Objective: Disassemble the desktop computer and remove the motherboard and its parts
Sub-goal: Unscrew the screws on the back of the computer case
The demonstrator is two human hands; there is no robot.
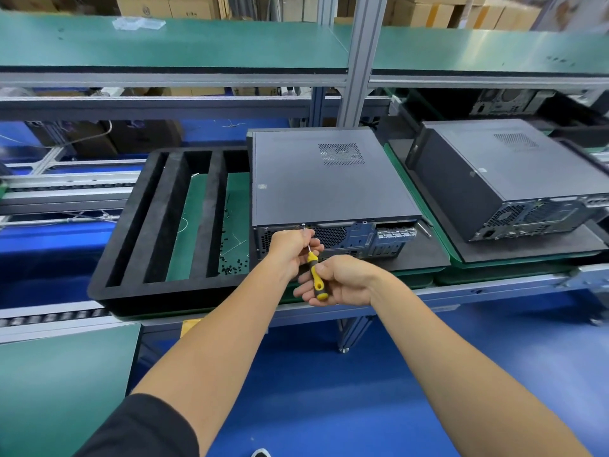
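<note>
Screwdriver at the rear panel of a desktop computer [326,179]
Right hand [342,282] grips the yellow-black screwdriver [315,273] handle; left hand [290,250] pinches its thin steel shaft against the perforated metal back

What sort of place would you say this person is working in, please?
Probably a factory or refurbishing line: desktop cases lie on trays along a roller conveyor, cardboard cartons are stacked behind the shelving, and a foam sorting tray holds loose screws.

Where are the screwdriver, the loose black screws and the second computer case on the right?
screwdriver [317,277]: head view, yellow and black handle.
loose black screws [231,267]: head view, middle of the pile.
second computer case [504,166]: head view, top panel.
</note>
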